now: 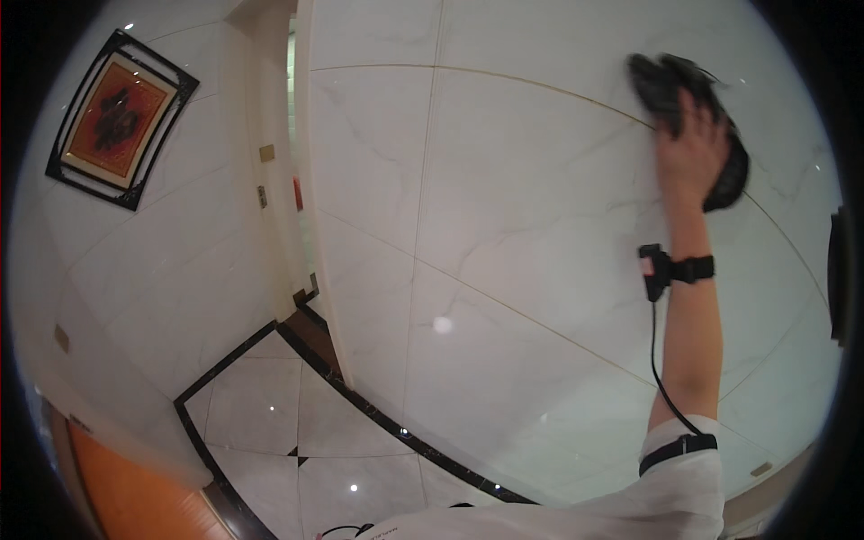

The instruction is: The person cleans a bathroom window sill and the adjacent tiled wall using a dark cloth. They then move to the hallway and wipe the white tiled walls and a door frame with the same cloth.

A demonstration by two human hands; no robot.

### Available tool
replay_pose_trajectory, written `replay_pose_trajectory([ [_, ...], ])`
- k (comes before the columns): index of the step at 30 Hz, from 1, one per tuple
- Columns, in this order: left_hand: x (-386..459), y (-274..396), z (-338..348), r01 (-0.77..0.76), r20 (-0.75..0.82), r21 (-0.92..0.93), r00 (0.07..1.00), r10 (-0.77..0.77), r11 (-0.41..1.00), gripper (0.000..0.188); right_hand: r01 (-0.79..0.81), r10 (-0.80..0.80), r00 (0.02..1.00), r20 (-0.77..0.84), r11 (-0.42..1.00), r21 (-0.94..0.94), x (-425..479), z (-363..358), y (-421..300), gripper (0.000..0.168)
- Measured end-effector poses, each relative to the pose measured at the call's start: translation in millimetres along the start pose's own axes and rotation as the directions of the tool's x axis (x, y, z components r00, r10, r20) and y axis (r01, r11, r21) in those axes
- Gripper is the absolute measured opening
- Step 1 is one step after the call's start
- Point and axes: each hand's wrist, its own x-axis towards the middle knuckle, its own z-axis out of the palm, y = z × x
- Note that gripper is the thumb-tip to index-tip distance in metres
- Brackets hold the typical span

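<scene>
My right hand (692, 158) is raised high on a white marble-patterned tile wall (526, 223). It presses a bunched dark cloth (729, 182) against the tiles, its fingers spread over the fabric. Part of the cloth sticks out above the fingertips, and another part hangs past the outer edge of the hand. Both hand and cloth look slightly blurred. Around my right wrist sits a black strap with a small device (653, 272), from which a cable runs down to a band on my sleeve. My left hand is out of view.
A narrow doorway (293, 317) stands left of the wall. Beyond it hangs a black-framed red and gold picture (118, 121). Black-bordered pale tiles (256, 405) cover the floor. An orange surface (128, 486) lies at lower left, and a dark object (837, 277) juts in at far right.
</scene>
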Motion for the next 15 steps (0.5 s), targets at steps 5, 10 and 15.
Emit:
replay_pose_trajectory([
  [5, -1.4, -16.1, -15.0, 0.009, -0.009, -0.013, 1.0, -0.009, 1.0, 0.038, 0.275, -0.501, 0.817, 0.285, 0.773, 0.571, -94.4, -26.7, -152.5, 0.054],
  [10, -9.1, -41.3, -3.7, -0.04, -0.002, -0.04, 0.999, 0.04, 0.998, 0.039, 0.258, -0.851, 0.464, 0.246, 0.395, 0.882, -252.6, -70.3, -206.3, 0.055],
  [15, -29.8, -53.5, 16.7, -0.051, -0.012, -0.096, 0.999, 0.05, 0.994, 0.04, 0.095, -0.897, 0.391, 0.205, 0.261, 0.961, -350.7, -69.6, -196.1, 0.046],
])
